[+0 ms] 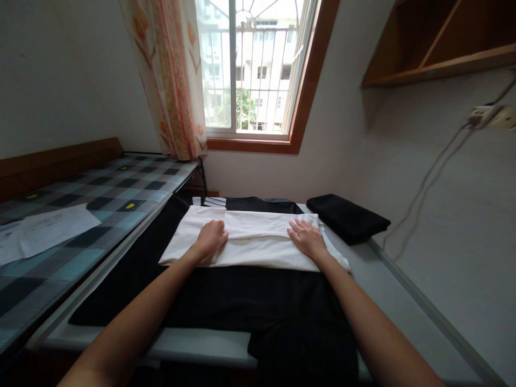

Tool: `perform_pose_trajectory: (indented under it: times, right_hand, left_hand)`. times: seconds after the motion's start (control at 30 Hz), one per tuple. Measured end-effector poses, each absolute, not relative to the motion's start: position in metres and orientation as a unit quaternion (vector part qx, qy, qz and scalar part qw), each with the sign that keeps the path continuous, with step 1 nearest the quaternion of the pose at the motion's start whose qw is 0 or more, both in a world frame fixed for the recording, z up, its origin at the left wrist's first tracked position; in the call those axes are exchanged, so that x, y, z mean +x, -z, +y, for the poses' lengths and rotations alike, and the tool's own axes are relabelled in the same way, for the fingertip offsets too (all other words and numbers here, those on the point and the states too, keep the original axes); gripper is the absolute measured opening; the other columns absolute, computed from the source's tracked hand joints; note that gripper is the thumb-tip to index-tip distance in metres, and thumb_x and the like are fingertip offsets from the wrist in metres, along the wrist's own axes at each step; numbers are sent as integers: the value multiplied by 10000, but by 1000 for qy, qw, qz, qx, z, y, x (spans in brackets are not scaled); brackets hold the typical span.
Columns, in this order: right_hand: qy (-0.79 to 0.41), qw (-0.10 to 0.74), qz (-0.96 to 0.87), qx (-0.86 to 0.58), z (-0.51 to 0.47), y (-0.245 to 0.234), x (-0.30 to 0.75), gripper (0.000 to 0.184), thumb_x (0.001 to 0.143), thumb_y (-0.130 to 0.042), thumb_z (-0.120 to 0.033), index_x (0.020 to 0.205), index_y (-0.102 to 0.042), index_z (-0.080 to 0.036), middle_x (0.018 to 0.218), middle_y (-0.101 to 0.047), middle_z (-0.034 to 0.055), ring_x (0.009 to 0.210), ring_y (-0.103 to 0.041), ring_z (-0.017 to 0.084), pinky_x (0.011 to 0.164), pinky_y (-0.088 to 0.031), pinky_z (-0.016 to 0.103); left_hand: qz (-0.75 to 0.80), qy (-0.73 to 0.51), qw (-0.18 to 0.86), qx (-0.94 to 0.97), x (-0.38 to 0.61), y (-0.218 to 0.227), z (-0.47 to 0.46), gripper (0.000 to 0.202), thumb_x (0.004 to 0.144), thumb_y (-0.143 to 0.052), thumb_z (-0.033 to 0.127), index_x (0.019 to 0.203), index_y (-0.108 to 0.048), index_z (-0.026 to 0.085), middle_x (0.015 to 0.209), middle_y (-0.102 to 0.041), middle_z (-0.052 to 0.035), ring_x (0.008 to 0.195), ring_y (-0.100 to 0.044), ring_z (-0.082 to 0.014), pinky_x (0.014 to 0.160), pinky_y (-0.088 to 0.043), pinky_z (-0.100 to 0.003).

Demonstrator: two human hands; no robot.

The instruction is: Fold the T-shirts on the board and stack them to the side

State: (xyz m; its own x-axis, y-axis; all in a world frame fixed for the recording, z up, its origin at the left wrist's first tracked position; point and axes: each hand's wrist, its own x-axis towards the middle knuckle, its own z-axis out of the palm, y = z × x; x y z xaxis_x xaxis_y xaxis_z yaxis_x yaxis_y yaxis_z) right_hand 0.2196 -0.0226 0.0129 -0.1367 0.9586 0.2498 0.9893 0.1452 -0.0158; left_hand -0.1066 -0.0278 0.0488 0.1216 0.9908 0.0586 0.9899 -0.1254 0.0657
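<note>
And here's the scene: a pale table (pixel 201 344) set against a white wall, most of its top draped in one black fabric (pixel 242 295). To the left, a bed with a checked mattress (pixel 121 185) carries overlapping paper sheets (pixel 56 228), at least two. One barred window (pixel 258 70) ahead, one tulip-print curtain (pixel 171 80) at its left side.

Up on the right wall, a wooden shelf unit (pixel 439 48); two compartments in view, too dark to read inside. Below it, a socket (pixel 479 115) with cord trailing down.

Centre stage, one folded white cloth (pixel 262 252) lies across the black fabric, towards the table's far edge. The left hand (pixel 212 236) is curled in a narrow grip at its left-hand fold; fingertips hidden, so can't tell if fabric is pinched. The right hand (pixel 307 238) goes wide, fingers spread and palm down on the cloth's right end. Just beyond, by the table's far right corner, sits one folded black cloth (pixel 344 217).
</note>
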Motion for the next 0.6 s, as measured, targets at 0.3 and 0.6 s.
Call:
perform_pose_trajectory:
  times: [0.3, 0.6]
  right_hand:
    - [72, 100, -750, -650, -23, -13, 221, 454, 980, -368, -425, 1340, -559, -226, 1453, -487, 78, 1345, -415, 277, 1074, -344, 447]
    - [71, 105, -753, -645, -23, -13, 222, 463, 975, -366, -425, 1338, -565, -219, 1445, -494, 86, 1343, -419, 280, 1064, -356, 452]
  left_hand:
    - [669, -13, 31, 742, -108, -64, -39, 593, 819, -558, 423, 1339, -405, 183, 1030, -699, -125, 941, -663, -291, 723, -467, -326]
    - [617, 2, 44, 786, -114, -63, -36, 224, 862, -509, 305, 1058, -573, 218, 974, -693, -92, 857, -652, -242, 688, -432, -298]
